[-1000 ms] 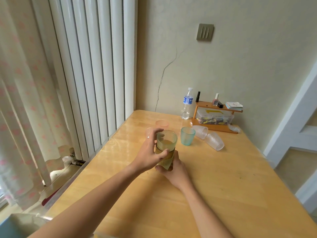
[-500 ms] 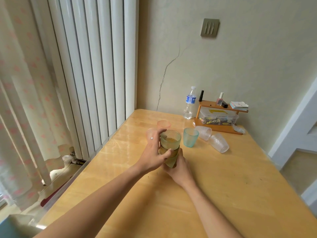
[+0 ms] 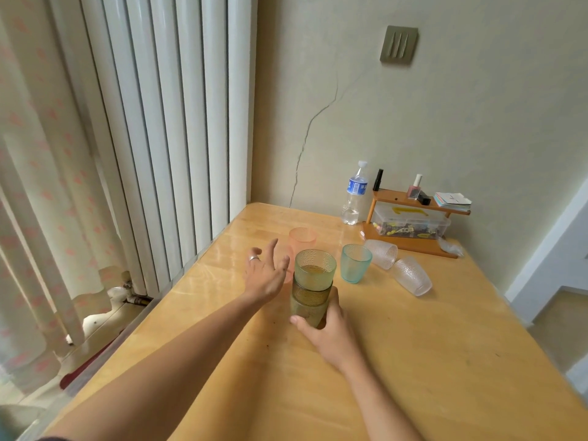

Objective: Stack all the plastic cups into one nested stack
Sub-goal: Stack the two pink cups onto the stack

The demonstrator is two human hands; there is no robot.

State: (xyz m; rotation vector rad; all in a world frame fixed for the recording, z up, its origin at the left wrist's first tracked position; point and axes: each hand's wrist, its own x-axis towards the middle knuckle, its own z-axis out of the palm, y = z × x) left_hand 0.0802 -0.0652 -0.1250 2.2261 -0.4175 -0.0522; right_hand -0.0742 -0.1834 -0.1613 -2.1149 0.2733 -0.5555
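Note:
A nested stack of green and amber cups (image 3: pixel 313 283) stands upright on the wooden table (image 3: pixel 413 361). My right hand (image 3: pixel 331 329) grips the stack's base. My left hand (image 3: pixel 265 272) hovers open just left of the stack, fingers spread, a ring on one finger. A pink cup (image 3: pixel 302 238) stands behind my left hand; a second pink cup is mostly hidden by that hand. A teal cup (image 3: pixel 355 263) stands upright right of the stack. Two clear cups (image 3: pixel 381 253) (image 3: pixel 412 275) lie on their sides further right.
A water bottle (image 3: pixel 354 194) stands at the back by the wall. Beside it sits a small wooden shelf (image 3: pixel 413 218) with a plastic box, small bottles and cards. White vertical blinds (image 3: pixel 159 122) and a curtain run along the table's left edge.
My left hand has let go of the top green cup and pulled away to the left, fingers opening. The top cup sits lower in the stack. My right hand still holds the base.

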